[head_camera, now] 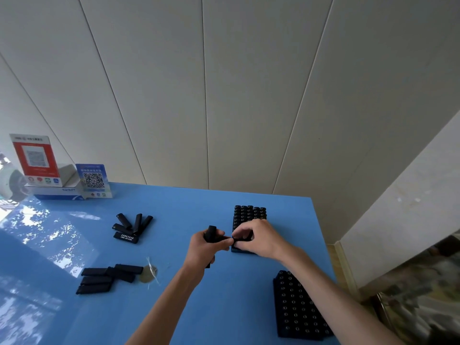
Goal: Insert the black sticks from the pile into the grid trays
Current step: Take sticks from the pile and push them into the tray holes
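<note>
A panelled wall (224, 95) is filling the upper half of the view, and below it a glossy blue surface (174, 282) is carrying everything else. Two black grid trays are lying on the right part of the surface: the near tray (298, 307) is showing rows of round openings, and the far tray (249, 215) is sitting beyond the hands, its near end hidden by the right hand.

At the far left edge, a red sign (34, 155) and a blue sign (93, 180), each bearing a square code, are standing on and beside a white box (57, 191).

The left hand (206, 247) is gripping a bundle of sticks (211, 234) with fingers curled around it; the bundle is standing roughly upright above the surface. The right hand (256, 239) is hovering over the near end of the far tray, its fingers pinching what appears to be a single stick (242, 239), though blur is making this hard to confirm.

Two loose piles of black sticks are lying on the left of the surface: a far pile (132, 226), fanned out, and a near pile (107, 277), laid mostly side by side. A small piece of clear wrapping (149, 271) is lying just beside the near pile.
</note>
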